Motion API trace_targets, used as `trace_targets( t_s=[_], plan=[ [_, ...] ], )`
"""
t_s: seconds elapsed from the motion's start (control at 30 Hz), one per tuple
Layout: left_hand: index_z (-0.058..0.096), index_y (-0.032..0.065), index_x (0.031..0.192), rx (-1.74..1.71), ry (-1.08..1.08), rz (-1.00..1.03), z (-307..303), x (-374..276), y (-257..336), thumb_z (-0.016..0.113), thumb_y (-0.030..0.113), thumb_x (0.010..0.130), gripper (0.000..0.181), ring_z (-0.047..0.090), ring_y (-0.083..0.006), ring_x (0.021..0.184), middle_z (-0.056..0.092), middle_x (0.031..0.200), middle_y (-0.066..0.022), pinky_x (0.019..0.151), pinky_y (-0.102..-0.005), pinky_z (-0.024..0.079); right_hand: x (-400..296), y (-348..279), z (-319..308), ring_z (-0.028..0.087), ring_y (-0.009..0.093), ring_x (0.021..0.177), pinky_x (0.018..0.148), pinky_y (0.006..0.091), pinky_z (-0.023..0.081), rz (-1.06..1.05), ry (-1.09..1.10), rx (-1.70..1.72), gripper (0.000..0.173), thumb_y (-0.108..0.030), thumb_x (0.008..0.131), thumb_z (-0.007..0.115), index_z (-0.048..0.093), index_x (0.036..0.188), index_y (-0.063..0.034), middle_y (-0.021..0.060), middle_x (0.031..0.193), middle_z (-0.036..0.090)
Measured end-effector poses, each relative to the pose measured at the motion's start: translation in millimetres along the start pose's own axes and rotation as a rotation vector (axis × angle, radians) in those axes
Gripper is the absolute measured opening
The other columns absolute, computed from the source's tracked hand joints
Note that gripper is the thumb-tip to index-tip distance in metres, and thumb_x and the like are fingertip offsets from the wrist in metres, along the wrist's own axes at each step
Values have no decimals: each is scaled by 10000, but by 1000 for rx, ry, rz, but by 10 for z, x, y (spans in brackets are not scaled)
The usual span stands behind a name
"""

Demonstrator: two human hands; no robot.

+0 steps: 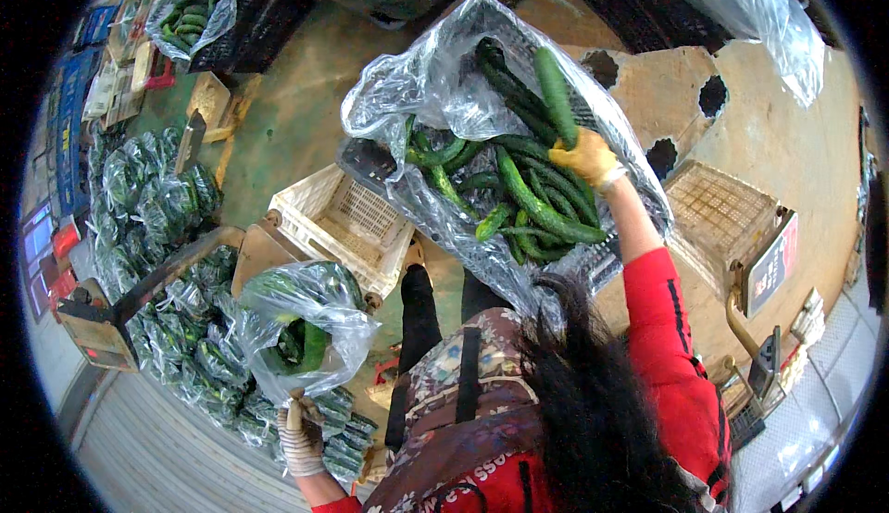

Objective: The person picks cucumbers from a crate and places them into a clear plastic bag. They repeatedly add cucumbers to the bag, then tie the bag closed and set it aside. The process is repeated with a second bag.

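Note:
A dark plastic crate lined with a clear plastic film (417, 200) holds many cucumbers (531, 200), some of them curved. My right hand (587, 159), in a yellow glove, grips a straight cucumber (553, 89) by its lower end, raised over the right side of the crate. My left hand (302, 433), in a striped knit glove, pinches the rim of a clear plastic bag (340, 353). The bag gapes, with several cucumbers (305, 343) inside, and rests at the lower left near a scale-like stand. The fingers of the left hand are partly hidden behind the film.
Filled bags of cucumbers (201, 353) are piled at the left. A white plastic crate (347, 225) stands between them and the dark crate; another (726, 214) is at the right beside a display panel (771, 263). A second lined crate of cucumbers (191, 20) is at the upper left.

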State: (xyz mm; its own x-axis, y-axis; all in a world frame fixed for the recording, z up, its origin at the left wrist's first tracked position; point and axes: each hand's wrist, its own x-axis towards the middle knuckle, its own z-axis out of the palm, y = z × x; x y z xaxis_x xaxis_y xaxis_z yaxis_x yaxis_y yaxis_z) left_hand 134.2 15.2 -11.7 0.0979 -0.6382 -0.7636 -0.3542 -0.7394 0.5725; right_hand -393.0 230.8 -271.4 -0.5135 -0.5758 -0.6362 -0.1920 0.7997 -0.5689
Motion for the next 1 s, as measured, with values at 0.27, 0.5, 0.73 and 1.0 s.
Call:
trace_targets(
  t_s=[0.27,0.5,0.73,1.0],
  plan=[
    [563,37,1049,40,-37,21,-30,-76,13,649,269,839,325,519,-106,625,569,771,-6,531,-263,422,1127,-177,534,587,347,983,847,433,471,-34,169,-394,333,-272,772,619,599,1055,-97,169,1060,615],
    [546,5,1053,34,20,21,59,-23,-46,672,253,812,368,536,-140,607,573,752,-48,530,-278,437,1805,43,785,540,309,1118,911,424,454,284,188,-401,354,-213,807,560,570,1145,-110,152,1207,559],
    [546,2,1065,10,20,16,115,22,-37,676,252,814,377,529,-134,621,566,740,-32,546,-277,434,2016,186,861,515,291,1165,932,420,452,277,161,-559,438,-319,797,645,559,1195,-159,103,1258,537],
    [558,19,1064,25,-23,47,96,123,10,667,273,815,372,521,-127,603,563,731,-29,530,-280,435,2294,471,1116,557,306,1103,898,419,464,405,438,-370,333,-277,903,417,605,1137,-134,135,1211,565]
  ],
)
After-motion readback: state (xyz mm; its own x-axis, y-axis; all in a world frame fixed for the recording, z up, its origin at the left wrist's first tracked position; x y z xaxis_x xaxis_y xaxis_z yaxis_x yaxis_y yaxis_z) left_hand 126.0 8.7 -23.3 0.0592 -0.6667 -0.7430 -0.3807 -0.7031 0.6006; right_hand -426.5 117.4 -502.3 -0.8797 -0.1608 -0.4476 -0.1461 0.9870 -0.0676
